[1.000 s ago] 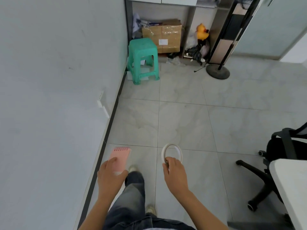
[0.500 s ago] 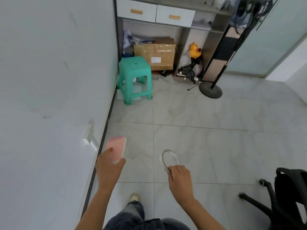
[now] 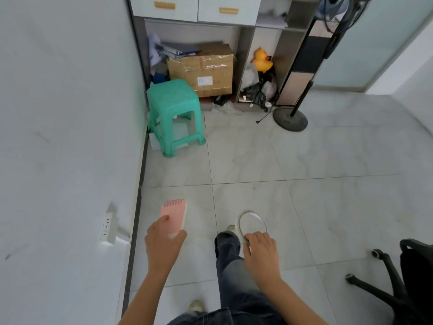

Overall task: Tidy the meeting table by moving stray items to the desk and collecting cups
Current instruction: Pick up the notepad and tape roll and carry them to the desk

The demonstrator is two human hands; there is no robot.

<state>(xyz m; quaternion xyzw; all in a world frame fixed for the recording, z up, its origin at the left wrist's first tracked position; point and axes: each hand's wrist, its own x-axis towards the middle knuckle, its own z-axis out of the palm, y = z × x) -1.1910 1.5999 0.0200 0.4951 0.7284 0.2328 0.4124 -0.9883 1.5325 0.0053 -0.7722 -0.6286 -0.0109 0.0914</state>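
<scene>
Nearest to us are our own jeans (image 3: 234, 277) and a shoe (image 3: 196, 306) on the pale floor tiles (image 3: 246, 156), mid-stride. A black chair (image 3: 403, 287) stands at the right edge.

Our left hand (image 3: 164, 242) holds a pink notepad (image 3: 174, 215) by its lower end, thumb lying on the cover and fingers under it, the spiral binding pointing away from us. Our right hand (image 3: 260, 252) pinches a thin pale ring (image 3: 251, 224) at its near rim; we take it for an almost spent roll of tape. Both things are in the air above the floor, carried in front of us and well apart from each other.

We judge both to be very light. The pad is stiff enough to be held by one end, though its loose leaves could fan open, so a grip across cover and back together suits it. The ring looks thin and may flex or slip from a pinch; hooking a finger through it would be surer.

On the left wall a socket (image 3: 109, 227) sits low. Farther on a green stool (image 3: 174, 113) stands by the wall, with a taped box (image 3: 206, 69), a yellow duck (image 3: 261, 59) and a fan base (image 3: 290, 119) behind and beside it. Above them are white drawers (image 3: 196, 8), probably the desk we are heading for. No cups or meeting table are in view.
</scene>
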